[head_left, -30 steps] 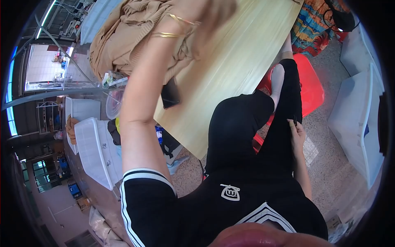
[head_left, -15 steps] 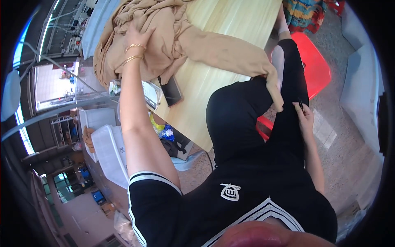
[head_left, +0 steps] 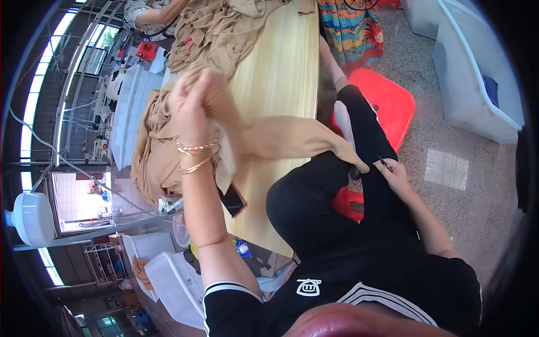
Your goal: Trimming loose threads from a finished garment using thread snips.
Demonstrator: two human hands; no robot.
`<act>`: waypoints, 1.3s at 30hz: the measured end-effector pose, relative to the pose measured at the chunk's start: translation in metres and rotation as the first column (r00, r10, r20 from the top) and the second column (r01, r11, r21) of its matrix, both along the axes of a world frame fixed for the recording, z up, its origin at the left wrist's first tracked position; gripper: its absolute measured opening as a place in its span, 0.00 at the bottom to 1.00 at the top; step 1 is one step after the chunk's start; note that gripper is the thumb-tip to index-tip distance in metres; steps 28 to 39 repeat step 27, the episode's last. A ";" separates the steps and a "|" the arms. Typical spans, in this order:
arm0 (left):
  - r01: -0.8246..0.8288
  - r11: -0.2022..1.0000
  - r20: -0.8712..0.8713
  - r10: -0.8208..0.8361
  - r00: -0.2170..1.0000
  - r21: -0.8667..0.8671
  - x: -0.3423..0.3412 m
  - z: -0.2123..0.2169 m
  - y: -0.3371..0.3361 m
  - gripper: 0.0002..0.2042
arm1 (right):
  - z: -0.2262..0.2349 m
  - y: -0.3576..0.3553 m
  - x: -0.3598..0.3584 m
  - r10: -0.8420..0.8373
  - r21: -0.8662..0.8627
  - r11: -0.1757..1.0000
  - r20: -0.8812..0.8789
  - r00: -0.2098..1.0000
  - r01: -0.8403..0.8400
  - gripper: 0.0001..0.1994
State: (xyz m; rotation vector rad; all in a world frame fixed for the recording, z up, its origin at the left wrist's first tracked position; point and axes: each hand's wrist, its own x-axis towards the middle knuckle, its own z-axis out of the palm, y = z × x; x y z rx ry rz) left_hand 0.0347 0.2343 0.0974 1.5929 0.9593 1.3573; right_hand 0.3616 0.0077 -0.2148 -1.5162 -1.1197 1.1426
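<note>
A tan knit sweater lies partly bunched on the table's left side, one sleeve stretching right over the edge onto my thigh. My left hand, smeared by motion, is closed on its raised ribbed fabric. Beside my right knee, my right hand grips a small dark tool; its kind is too small to make out. The sleeve's end lies just left of this hand. A dark phone rests on the wooden table, partly under the fabric.
More tan knitwear is heaped at the far end, near another person's arm. A red stool stands right of the table, below a colourful patterned cloth. Pale bins stand far right; white bins are lower left.
My left hand has gone from lying spread on the sweater to lifting its ribbed part. The view has shifted, showing more of the table's far end. My right hand still holds the dark tool.
</note>
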 end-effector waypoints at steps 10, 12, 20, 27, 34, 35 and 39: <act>-0.046 0.991 -0.782 0.126 0.611 0.123 -0.037 -0.100 -0.060 0.19 | 0.008 0.011 -0.001 0.025 -0.065 0.997 -0.068 0.997 -0.029 0.10; -0.347 0.906 -0.795 0.390 0.466 0.241 -0.078 -0.121 -0.081 0.17 | 0.004 0.011 0.005 0.041 -0.072 0.996 -0.088 0.995 -0.047 0.09; -0.758 0.583 -0.939 0.327 -0.111 0.293 -0.155 -0.236 -0.184 0.39 | 0.007 0.013 0.003 0.079 -0.144 0.986 -0.027 0.997 -0.082 0.10; -0.894 0.421 -0.866 0.493 0.085 0.152 -0.110 -0.169 -0.193 0.19 | 0.001 0.020 0.004 0.148 -0.188 0.971 -0.019 0.989 -0.149 0.11; -0.894 0.421 -0.866 0.493 0.085 0.152 -0.110 -0.169 -0.193 0.19 | 0.001 0.020 0.004 0.148 -0.188 0.971 -0.019 0.989 -0.149 0.11; -0.894 0.421 -0.866 0.493 0.085 0.152 -0.110 -0.169 -0.193 0.19 | 0.001 0.020 0.004 0.148 -0.188 0.971 -0.019 0.989 -0.149 0.11; -0.894 0.421 -0.866 0.493 0.085 0.152 -0.110 -0.169 -0.193 0.19 | 0.001 0.020 0.004 0.148 -0.188 0.971 -0.019 0.989 -0.149 0.11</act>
